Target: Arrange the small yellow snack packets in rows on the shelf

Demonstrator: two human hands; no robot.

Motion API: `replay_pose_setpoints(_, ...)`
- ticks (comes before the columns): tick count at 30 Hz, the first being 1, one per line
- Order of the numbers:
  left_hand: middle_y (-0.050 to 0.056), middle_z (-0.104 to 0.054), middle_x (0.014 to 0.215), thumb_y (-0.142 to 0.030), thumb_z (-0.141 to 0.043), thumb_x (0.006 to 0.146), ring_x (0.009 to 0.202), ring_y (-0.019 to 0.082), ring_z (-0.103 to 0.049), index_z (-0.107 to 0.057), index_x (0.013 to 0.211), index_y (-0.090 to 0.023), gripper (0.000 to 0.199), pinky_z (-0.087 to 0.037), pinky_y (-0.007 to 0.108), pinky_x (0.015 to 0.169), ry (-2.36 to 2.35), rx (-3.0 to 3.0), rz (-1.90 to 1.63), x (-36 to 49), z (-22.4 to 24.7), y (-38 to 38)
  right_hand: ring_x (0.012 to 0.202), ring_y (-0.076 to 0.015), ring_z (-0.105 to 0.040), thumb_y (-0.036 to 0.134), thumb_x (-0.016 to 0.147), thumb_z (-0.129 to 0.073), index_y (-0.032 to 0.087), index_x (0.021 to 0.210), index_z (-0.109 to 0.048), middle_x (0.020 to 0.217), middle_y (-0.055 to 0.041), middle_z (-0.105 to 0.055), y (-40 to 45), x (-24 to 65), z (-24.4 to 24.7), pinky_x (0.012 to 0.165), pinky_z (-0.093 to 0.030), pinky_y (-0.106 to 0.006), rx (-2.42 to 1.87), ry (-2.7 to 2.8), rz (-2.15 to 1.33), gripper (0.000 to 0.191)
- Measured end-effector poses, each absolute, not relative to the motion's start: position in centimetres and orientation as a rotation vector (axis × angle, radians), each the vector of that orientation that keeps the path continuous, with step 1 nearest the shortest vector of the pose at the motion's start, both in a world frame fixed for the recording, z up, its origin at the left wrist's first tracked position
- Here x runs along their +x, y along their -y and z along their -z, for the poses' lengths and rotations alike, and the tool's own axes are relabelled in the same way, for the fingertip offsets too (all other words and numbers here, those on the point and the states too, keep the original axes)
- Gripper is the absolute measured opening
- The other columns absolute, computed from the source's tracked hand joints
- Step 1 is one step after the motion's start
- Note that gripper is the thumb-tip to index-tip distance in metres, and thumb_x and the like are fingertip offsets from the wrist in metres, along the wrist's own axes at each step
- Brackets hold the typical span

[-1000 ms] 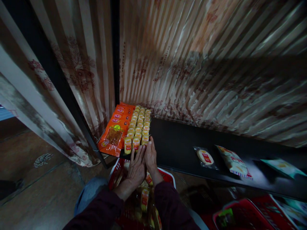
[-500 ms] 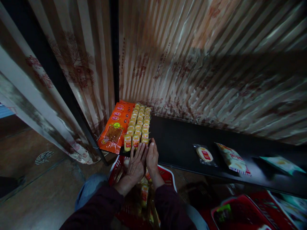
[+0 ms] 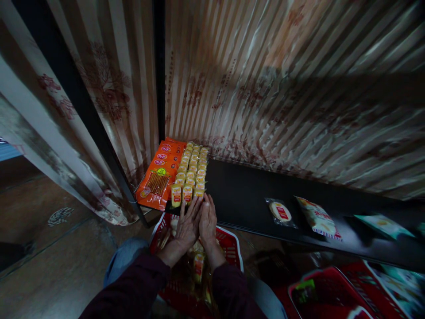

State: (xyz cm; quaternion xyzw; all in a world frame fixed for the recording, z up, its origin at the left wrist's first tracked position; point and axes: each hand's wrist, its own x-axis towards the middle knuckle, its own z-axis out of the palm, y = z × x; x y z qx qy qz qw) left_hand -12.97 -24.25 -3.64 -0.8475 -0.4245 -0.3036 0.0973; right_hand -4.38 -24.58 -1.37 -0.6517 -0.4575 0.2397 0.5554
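Note:
Small yellow-wrapped snack packs [image 3: 191,170] stand in three tight rows on the black shelf [image 3: 239,186]. My left hand [image 3: 189,226] has its fingers stretched out against the front of the rows, over the lower part of the nearest packs. Close beside it, my right hand [image 3: 208,219] has straight fingers at the front corner of the right-hand row. The hands touch each other, and what lies behind the fingertips is hidden. Under my wrists is a red basket [image 3: 237,252] with more wrapped snacks, among them a yellow pack [image 3: 198,266].
Orange bags of stick snacks [image 3: 156,181] lie left of the rows, near a dark post [image 3: 122,186]. Further right on the shelf are a round wrapped snack [image 3: 280,212], a white-and-red bag [image 3: 318,217] and a pale green packet [image 3: 385,224]. Another red basket [image 3: 327,283] is at lower right.
Both hands stay at the front of the rows, with only a slight shift. The view has moved a little, so the shelf items on the right appear further left.

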Motion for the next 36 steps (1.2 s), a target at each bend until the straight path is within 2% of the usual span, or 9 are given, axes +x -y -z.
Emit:
replay_pose_setpoints(5, 0.005, -0.037, 0.151, -0.027, -0.037, 0.097, 0.144, 0.021, -0.021, -0.032, 0.145, -0.02, 0.05, -0.016, 0.051, 0.117, 1.245, -2.513, 0.888, -13.0, 3.7, 23.8, 0.137, -0.0216, -0.034, 0.057, 0.093, -0.027, 0.014, 0.132, -0.054, 0.145, -0.0123, -0.045, 24.4, -4.3, 1.0, 0.116, -0.025, -0.044, -1.54, 1.108, -0.562, 0.064)
replay_pose_setpoints(12, 0.003, -0.035, 0.152, -0.023, -0.04, 0.095, 0.146, 0.02, -0.016, -0.035, 0.144, -0.021, 0.049, -0.002, 0.052, 0.12, 1.223, -2.56, 0.9, -12.9, 3.8, 23.4, 0.135, -0.0227, -0.04, 0.057, 0.093, -0.027, 0.012, 0.134, -0.051, 0.14, -0.0145, -0.05, 23.7, -4.3, 0.9, 0.115, -0.027, -0.046, -1.511, 1.093, -0.571, 0.065)
replay_pose_setpoints(21, 0.005, -0.038, 0.15, -0.019, -0.04, 0.095, 0.146, 0.021, -0.017, -0.034, 0.144, -0.022, 0.05, -0.01, 0.054, 0.119, 1.196, -2.603, 0.95, -13.2, 4.0, 22.9, 0.135, -0.0237, -0.041, 0.059, 0.091, -0.029, 0.007, 0.139, -0.043, 0.144, -0.0185, -0.044, 24.4, -5.0, 0.7, 0.115, -0.027, -0.043, -1.6, 1.046, -0.607, 0.072)
replay_pose_setpoints(26, 0.007, -0.041, 0.149, -0.02, -0.037, 0.096, 0.145, 0.019, -0.02, -0.032, 0.145, -0.02, 0.049, -0.015, 0.051, 0.119, 1.203, -2.59, 0.981, -13.3, 3.7, 22.7, 0.135, -0.0238, -0.04, 0.06, 0.09, -0.03, 0.008, 0.139, -0.043, 0.144, -0.018, -0.044, 24.2, -5.5, 0.1, 0.114, -0.028, -0.042, -1.601, 1.011, -0.62, 0.073)
replay_pose_setpoints(36, 0.007, -0.039, 0.15, -0.022, -0.039, 0.094, 0.145, 0.022, -0.019, -0.03, 0.146, -0.019, 0.054, -0.011, 0.052, 0.118, 1.228, -2.511, 0.908, -13.2, 3.9, 22.9, 0.133, -0.025, -0.041, 0.061, 0.089, -0.031, 0.009, 0.139, -0.041, 0.144, -0.018, -0.044, 24.0, -5.6, -0.1, 0.113, -0.029, -0.043, -1.583, 0.975, -0.631, 0.072)
